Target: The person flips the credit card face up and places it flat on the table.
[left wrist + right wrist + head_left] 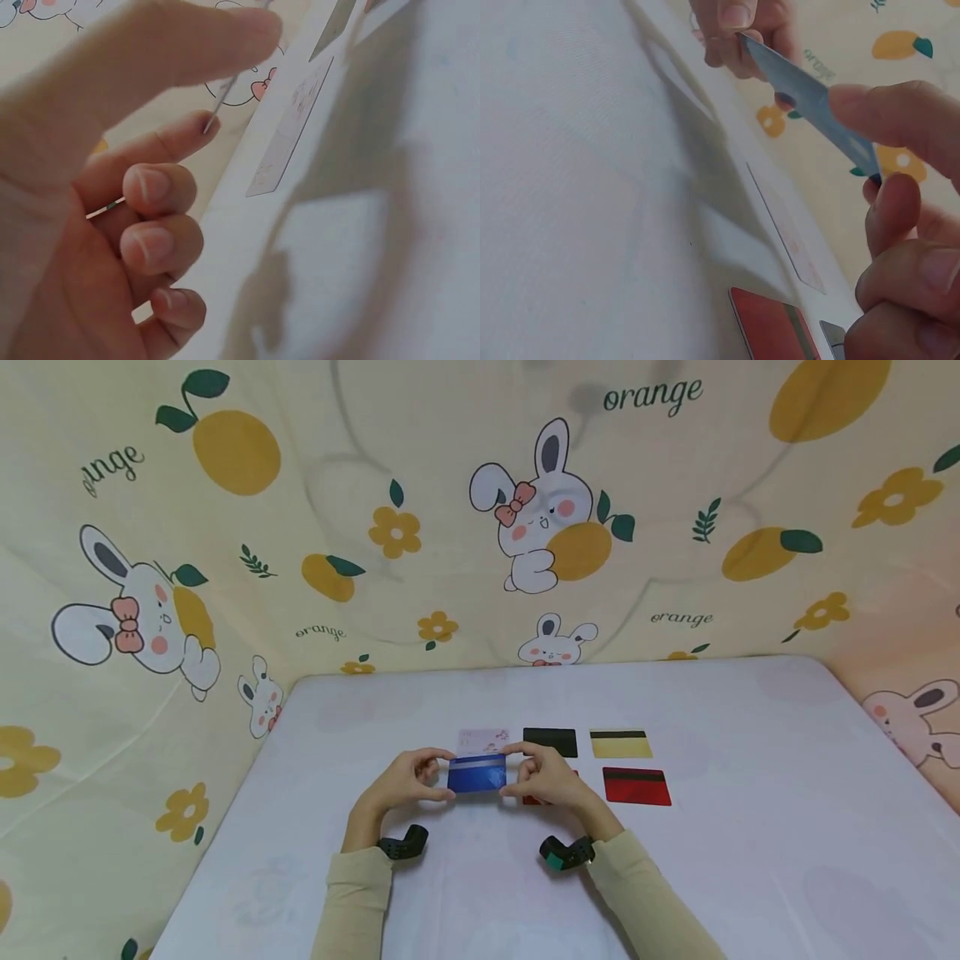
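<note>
A blue card [477, 775] with a pale stripe is held up over the white table by both hands. My left hand [411, 778] pinches its left edge between thumb and index finger, the other fingers curled in. At the opposite edge, my right hand [551, 777] pinches the card the same way. In the right wrist view the blue card [810, 97] appears tilted, nearly edge-on, clear of the tabletop. Behind it lies a pale pink patterned card [483, 740]. A red card [772, 326] is partly hidden under my right hand in the head view.
A black card [550, 742], a gold card with a dark stripe [622, 744] and another red card [637, 787] lie in rows to the right. The white table [337, 710] meets a cloth backdrop [435, 427] printed with rabbits and oranges. Both wrists wear black camera straps.
</note>
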{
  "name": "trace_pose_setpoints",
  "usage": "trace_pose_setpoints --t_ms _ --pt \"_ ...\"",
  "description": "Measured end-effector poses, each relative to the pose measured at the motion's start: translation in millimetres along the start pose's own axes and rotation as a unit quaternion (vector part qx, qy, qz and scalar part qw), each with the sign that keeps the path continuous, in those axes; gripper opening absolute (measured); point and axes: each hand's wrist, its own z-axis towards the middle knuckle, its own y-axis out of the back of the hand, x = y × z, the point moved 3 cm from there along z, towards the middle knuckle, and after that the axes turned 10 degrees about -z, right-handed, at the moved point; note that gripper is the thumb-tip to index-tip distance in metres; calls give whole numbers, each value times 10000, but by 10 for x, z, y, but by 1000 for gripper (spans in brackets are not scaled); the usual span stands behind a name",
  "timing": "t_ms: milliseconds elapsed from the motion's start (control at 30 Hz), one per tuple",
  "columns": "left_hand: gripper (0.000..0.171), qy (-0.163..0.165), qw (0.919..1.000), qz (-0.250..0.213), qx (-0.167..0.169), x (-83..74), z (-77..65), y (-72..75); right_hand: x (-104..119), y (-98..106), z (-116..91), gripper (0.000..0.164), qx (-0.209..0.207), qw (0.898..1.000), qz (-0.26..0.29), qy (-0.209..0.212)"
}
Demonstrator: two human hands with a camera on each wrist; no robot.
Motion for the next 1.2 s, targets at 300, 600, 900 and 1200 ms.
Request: trace_pose_setpoints --t_ms 300,600,900,1200 --pt "57 184 9998 -81 30 11 13 -47 5 -2 1 60 -195 9993 -13 323" --pt "59 151 9991 367 -147 -26 27 -77 52 1 5 62 -456 9983 -124 354" --pt "61 -356 9942 916 -429 -229 12 -61 104 37 -3 61 -571 9977 -213 313" --pt "61 -596 9926 977 -416 -317 16 -106 142 21 -28 61 -532 9978 -305 270"
